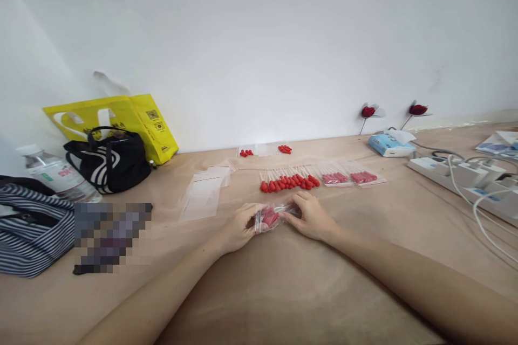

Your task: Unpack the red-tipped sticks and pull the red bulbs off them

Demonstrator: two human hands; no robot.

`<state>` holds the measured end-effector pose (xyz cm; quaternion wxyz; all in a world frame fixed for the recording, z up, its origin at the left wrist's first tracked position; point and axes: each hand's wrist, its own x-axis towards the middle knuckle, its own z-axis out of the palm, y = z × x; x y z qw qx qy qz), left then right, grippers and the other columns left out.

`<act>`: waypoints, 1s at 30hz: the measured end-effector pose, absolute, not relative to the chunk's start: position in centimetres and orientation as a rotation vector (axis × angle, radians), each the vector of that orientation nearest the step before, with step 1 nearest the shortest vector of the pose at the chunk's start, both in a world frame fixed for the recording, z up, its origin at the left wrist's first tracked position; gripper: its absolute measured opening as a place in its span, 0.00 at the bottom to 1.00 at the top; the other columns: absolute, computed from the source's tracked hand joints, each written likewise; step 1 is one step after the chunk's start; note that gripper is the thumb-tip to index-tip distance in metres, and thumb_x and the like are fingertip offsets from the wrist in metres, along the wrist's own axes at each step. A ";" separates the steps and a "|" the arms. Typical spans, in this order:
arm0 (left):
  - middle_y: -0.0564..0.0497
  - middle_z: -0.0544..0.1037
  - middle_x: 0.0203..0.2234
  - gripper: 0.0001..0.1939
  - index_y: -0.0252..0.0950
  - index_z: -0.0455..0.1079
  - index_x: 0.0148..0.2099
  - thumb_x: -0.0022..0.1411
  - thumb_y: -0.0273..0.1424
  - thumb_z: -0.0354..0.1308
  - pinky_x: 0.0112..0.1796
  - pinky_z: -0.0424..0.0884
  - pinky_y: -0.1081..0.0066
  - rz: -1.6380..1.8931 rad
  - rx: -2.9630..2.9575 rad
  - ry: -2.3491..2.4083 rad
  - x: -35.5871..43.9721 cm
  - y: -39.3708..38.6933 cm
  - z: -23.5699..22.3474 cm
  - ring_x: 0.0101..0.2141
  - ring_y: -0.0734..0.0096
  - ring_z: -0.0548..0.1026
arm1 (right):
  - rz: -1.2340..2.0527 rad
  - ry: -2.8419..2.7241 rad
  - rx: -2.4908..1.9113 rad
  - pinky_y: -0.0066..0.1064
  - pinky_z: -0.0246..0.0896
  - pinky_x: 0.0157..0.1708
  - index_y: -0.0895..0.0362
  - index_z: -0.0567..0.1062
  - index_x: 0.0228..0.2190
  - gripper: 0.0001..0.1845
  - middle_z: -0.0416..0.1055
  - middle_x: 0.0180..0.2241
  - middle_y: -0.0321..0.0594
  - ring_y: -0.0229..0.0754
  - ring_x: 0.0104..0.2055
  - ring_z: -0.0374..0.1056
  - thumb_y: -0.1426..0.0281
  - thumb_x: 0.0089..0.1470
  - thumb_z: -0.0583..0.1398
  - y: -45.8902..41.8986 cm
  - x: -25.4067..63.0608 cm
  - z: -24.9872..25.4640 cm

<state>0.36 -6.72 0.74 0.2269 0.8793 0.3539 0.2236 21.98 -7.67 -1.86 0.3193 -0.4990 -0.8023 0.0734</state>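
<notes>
Both my hands grip one small clear plastic bag [272, 216] with red-tipped pieces inside, low over the tan table [259, 291]. My left hand [239, 226] pinches its left end, fingers closed. My right hand [311, 216] closes on its right end. Just beyond lies a row of several loose droppers with red bulbs [288, 181]. To their right lie two filled clear bags [351, 177]. Empty clear bags [204, 192] lie to the left of the hands.
Two small heaps of red bulbs [265, 150] sit by the wall. At the left stand a black bag [109, 160], a yellow bag [121, 116], a water bottle [56, 173] and a striped bag [28, 229]. Power strips with cables [465, 178], a blue packet [389, 144] and two red flowers [392, 111] are on the right.
</notes>
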 end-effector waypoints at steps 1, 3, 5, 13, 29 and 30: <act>0.47 0.71 0.42 0.18 0.37 0.64 0.49 0.56 0.35 0.53 0.43 0.64 0.67 0.619 2.427 0.967 0.4 -6.8 0.8 0.42 0.67 0.69 | 0.187 -2.104 -1.308 0.32 0.55 0.33 0.58 0.67 0.29 0.14 0.66 0.29 0.41 0.41 0.33 0.60 0.59 0.49 0.56 -7.6 21.9 -1.9; 0.47 0.71 0.42 0.16 0.36 0.64 0.49 0.58 0.33 0.50 0.43 0.64 0.68 0.659 2.435 0.952 0.4 -6.9 0.8 0.42 0.68 0.69 | 0.182 -2.086 -1.303 0.32 0.55 0.32 0.58 0.67 0.27 0.14 0.65 0.27 0.40 0.41 0.32 0.60 0.59 0.49 0.56 -7.5 21.9 -2.0; 0.46 0.70 0.41 0.14 0.36 0.64 0.48 0.61 0.30 0.45 0.44 0.64 0.69 0.722 2.455 0.939 0.4 -7.0 0.7 0.42 0.69 0.69 | 0.184 -2.064 -1.298 0.31 0.54 0.31 0.58 0.66 0.26 0.13 0.65 0.26 0.39 0.40 0.31 0.60 0.60 0.49 0.56 -7.5 21.9 -2.0; 0.44 0.66 0.49 0.21 0.38 0.60 0.55 0.59 0.34 0.49 0.48 0.62 0.66 0.500 2.629 0.850 -0.2 -6.7 0.4 0.49 0.66 0.65 | 0.201 -2.060 -1.241 0.29 0.54 0.31 0.58 0.67 0.29 0.08 0.66 0.27 0.39 0.39 0.30 0.61 0.65 0.49 0.56 -7.6 22.1 -2.0; 0.48 0.75 0.34 0.11 0.35 0.72 0.38 0.54 0.27 0.51 0.36 0.69 0.74 0.920 2.421 0.987 -1.7 -6.2 1.0 0.34 0.73 0.73 | 0.232 -2.124 -1.202 0.29 0.60 0.34 0.55 0.74 0.29 0.10 0.71 0.30 0.39 0.38 0.33 0.66 0.72 0.53 0.52 -6.7 23.5 -2.5; 0.48 0.75 0.34 0.11 0.35 0.72 0.39 0.54 0.27 0.51 0.36 0.69 0.74 0.910 2.398 0.985 -1.9 -6.1 1.0 0.35 0.73 0.73 | 0.228 -2.125 -1.203 0.29 0.60 0.35 0.55 0.74 0.30 0.10 0.71 0.31 0.39 0.38 0.34 0.66 0.71 0.53 0.52 -6.6 23.7 -2.5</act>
